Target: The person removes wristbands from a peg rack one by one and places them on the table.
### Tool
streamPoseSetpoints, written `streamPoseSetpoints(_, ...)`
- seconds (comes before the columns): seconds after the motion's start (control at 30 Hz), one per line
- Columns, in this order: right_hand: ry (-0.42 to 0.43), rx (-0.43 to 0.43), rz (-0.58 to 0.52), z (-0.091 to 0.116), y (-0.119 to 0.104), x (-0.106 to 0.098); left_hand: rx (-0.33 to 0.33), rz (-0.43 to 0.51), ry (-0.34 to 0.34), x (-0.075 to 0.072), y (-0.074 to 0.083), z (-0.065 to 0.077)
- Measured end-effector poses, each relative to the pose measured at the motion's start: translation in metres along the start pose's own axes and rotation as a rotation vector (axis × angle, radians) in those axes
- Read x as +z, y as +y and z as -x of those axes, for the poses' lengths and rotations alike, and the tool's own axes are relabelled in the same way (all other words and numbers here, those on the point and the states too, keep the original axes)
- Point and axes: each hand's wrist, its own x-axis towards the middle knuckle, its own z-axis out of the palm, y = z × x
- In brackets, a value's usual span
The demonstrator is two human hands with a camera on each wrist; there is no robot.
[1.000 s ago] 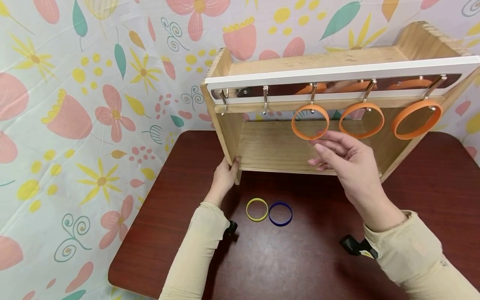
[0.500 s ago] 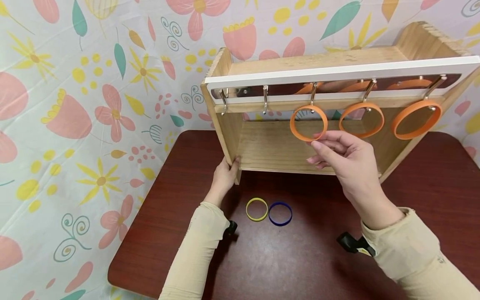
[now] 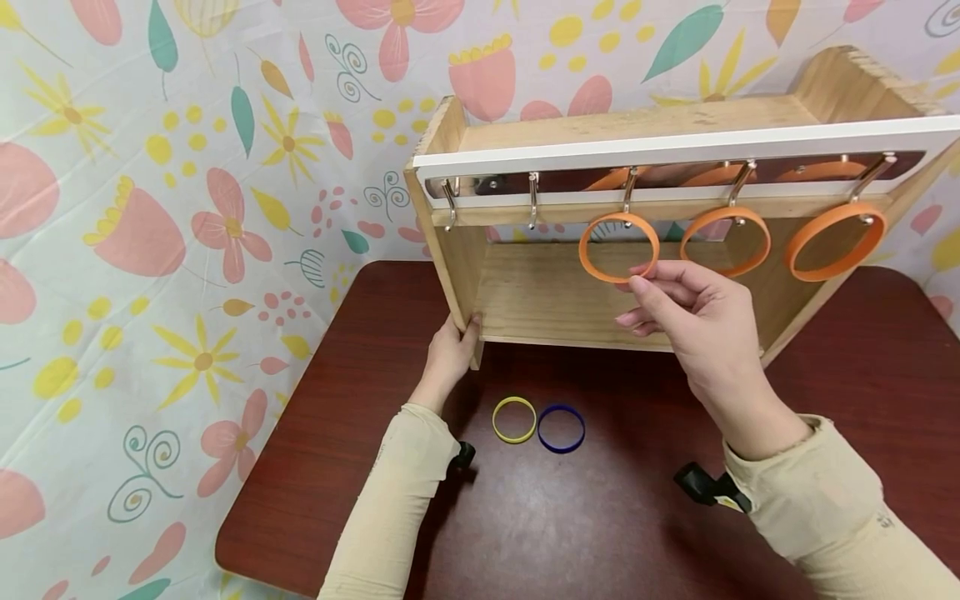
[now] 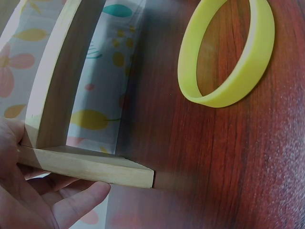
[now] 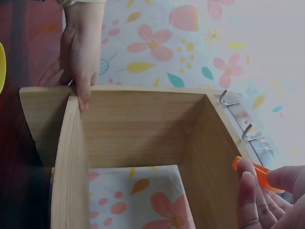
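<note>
My right hand (image 3: 716,333) pinches the lower right edge of an orange silicone wristband (image 3: 592,263) between thumb and fingers. The top of this band overlaps the middle hook (image 3: 628,187) of a metal hook rail. Two more orange wristbands (image 3: 765,250) hang from the hooks to its right. In the right wrist view the pinched wristband (image 5: 261,177) shows edge-on. My left hand (image 3: 447,354) grips the lower left corner of the wooden shelf (image 3: 555,292); in the left wrist view its fingers (image 4: 78,202) curl round the side board (image 4: 100,167).
On the dark red table (image 3: 360,467), in front of the shelf, lie a yellow wristband (image 3: 495,417) and a blue wristband (image 3: 562,450), side by side. Two hooks (image 3: 532,200) at the rail's left end carry nothing. A flowered cloth (image 3: 225,125) hangs behind.
My right thumb and fingertips have closed on the lower edge of the middle orange wristband, which they were just beside one second ago. My left hand stays on the shelf corner.
</note>
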Motion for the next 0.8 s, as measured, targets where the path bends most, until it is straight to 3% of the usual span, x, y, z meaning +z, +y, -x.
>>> streamPoseSetpoints(0.3, 0.013, -0.011, -0.013, 0.002, -0.004, 0.001, -0.014, 0.005, -0.006, 0.0, 0.001, 0.0)
streamPoseSetpoints(0.8, -0.062, -0.031, -0.015, 0.01, -0.01, -0.001, -0.021, 0.013, -0.01, 0.0, 0.001, 0.0)
